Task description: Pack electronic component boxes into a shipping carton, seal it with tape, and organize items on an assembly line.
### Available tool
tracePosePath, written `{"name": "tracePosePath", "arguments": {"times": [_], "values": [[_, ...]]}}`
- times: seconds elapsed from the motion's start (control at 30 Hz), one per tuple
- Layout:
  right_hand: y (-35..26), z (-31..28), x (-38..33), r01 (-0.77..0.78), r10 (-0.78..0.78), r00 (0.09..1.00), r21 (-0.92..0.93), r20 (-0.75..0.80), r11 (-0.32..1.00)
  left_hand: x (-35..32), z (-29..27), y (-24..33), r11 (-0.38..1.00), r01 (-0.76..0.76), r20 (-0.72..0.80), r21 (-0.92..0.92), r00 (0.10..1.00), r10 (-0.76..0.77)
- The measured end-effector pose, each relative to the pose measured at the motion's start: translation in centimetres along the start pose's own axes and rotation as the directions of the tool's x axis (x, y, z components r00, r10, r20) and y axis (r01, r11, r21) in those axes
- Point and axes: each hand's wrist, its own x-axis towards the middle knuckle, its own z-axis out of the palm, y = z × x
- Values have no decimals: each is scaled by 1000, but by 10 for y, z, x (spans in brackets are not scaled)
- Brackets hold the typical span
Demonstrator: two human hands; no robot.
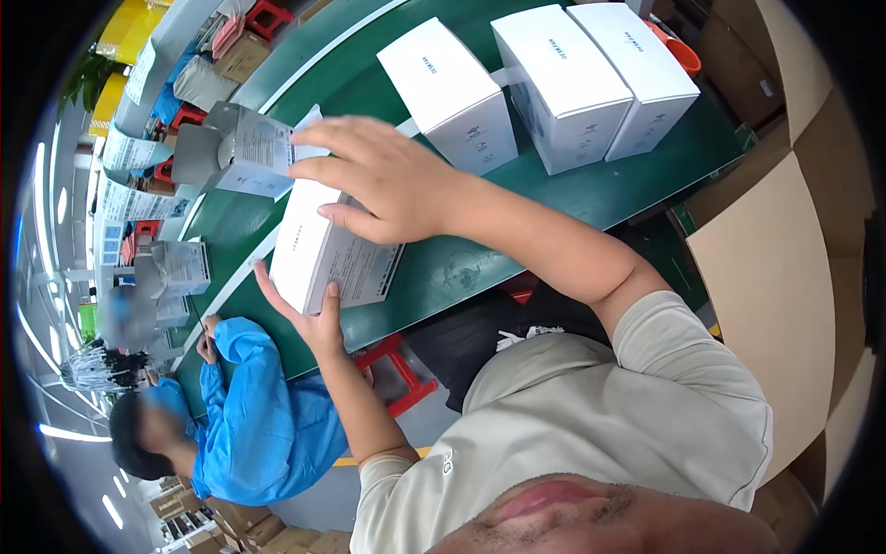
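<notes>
One white box (300, 245) between the left hand (317, 325) and the right hand (397, 189), at the green bench (452, 272).

The box is at the bench's near edge, its narrow white panel upward and that panel's long axis running away from the left hand toward the right. The left fingers grip the nearer end, thumb against the printed side, forefinger along the opposite edge. The right fingers are spread and loose over the farther end, pointing left toward an open carton (258, 175) just beyond; whether they touch the box cannot be told. The left hand is nearer the body. Three closed boxes (563, 69) stand well apart, to the right.
</notes>
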Motion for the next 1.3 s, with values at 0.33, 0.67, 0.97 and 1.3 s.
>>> {"name": "tracePosePath", "arguments": {"times": [0.33,0.67,0.97,1.3], "values": [[17,-69,13,-370,561,826,-805,-57,463,86,158,29,988,154,-227,17,963,-146],[-7,-91,-30,-197,423,905,-921,-40,336,45,143,50,896,128,93,-425,991,-98],[12,-94,-13,-195,446,895,-915,-19,352,254,55,-106,579,20,112,815,975,-190],[10,-85,-12,-166,355,935,-881,3,443,240,9,-113,462,-88,222,883,943,-246]]}}
